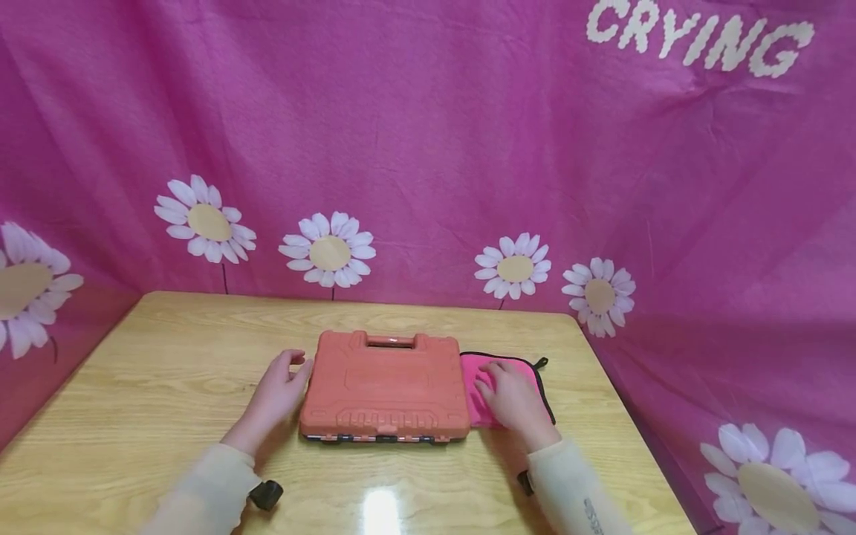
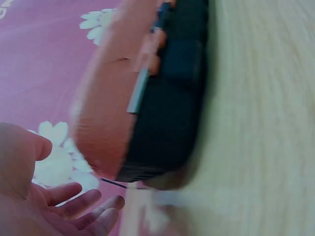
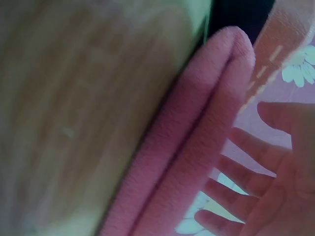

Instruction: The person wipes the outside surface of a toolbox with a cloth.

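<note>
An orange-red plastic carrying case (image 1: 388, 386) lies flat on the wooden table, its handle toward the far side. Its lower half is dark, with grey pins along the front edge, as the left wrist view shows. My left hand (image 1: 277, 390) is by the case's left side, fingers loosely spread and holding nothing; whether a fingertip touches the case is unclear. Against the right side of the case lies a bright pink pouch (image 3: 197, 128) with black edging and a small loop. Over this pouch hovers my right hand (image 1: 515, 397), fingers apart, gripping nothing.
A light wooden table (image 1: 200, 349) bears everything, with bare wood to the left and in front of the case. Behind and beside it hangs a pink-purple cloth (image 1: 414, 148) with daisies and white lettering. Dark wrist devices (image 1: 266, 495) sit at both sleeves.
</note>
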`<act>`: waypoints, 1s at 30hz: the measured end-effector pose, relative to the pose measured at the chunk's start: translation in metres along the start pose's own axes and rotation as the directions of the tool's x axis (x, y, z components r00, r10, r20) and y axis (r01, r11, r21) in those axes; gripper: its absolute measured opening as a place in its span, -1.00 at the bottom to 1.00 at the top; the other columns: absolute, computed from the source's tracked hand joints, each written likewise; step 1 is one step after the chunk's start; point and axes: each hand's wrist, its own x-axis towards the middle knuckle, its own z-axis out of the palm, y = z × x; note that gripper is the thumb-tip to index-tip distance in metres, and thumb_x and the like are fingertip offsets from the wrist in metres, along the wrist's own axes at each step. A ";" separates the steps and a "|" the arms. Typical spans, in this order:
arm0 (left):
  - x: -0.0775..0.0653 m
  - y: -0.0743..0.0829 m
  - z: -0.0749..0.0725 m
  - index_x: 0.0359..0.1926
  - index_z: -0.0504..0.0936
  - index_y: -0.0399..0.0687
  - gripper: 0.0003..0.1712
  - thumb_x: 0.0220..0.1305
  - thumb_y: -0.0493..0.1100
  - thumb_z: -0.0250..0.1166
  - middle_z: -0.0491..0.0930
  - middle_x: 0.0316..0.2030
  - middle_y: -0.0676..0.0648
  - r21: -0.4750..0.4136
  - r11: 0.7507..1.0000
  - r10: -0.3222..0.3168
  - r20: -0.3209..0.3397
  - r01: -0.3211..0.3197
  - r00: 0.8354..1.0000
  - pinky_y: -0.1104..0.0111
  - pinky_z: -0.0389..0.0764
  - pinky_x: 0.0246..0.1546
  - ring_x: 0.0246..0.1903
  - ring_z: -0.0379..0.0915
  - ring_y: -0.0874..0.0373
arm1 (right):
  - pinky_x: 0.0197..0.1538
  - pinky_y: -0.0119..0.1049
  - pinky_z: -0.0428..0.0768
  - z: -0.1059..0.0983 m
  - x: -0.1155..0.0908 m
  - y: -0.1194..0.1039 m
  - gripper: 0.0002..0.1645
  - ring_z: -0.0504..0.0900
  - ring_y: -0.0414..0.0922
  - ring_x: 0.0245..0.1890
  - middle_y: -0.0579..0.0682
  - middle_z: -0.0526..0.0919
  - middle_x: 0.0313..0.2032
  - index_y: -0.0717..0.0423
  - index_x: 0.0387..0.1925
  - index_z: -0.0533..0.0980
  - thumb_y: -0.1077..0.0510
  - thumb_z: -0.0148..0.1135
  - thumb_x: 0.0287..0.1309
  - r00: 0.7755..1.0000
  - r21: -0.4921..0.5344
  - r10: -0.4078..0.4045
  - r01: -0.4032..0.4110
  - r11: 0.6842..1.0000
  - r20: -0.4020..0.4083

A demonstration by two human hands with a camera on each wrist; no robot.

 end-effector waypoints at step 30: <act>0.009 -0.017 0.025 0.50 0.16 -0.47 -0.38 0.66 -0.10 -0.10 0.28 0.40 -0.52 -0.060 0.998 0.008 0.054 -0.005 0.999 -0.18 0.29 0.45 0.39 0.29 -0.41 | 0.50 0.25 0.27 0.006 -0.011 0.001 -0.28 0.18 0.38 0.52 0.32 0.25 0.52 0.17 0.46 0.39 0.07 0.33 0.34 0.958 0.047 -0.073 0.062 0.997 0.276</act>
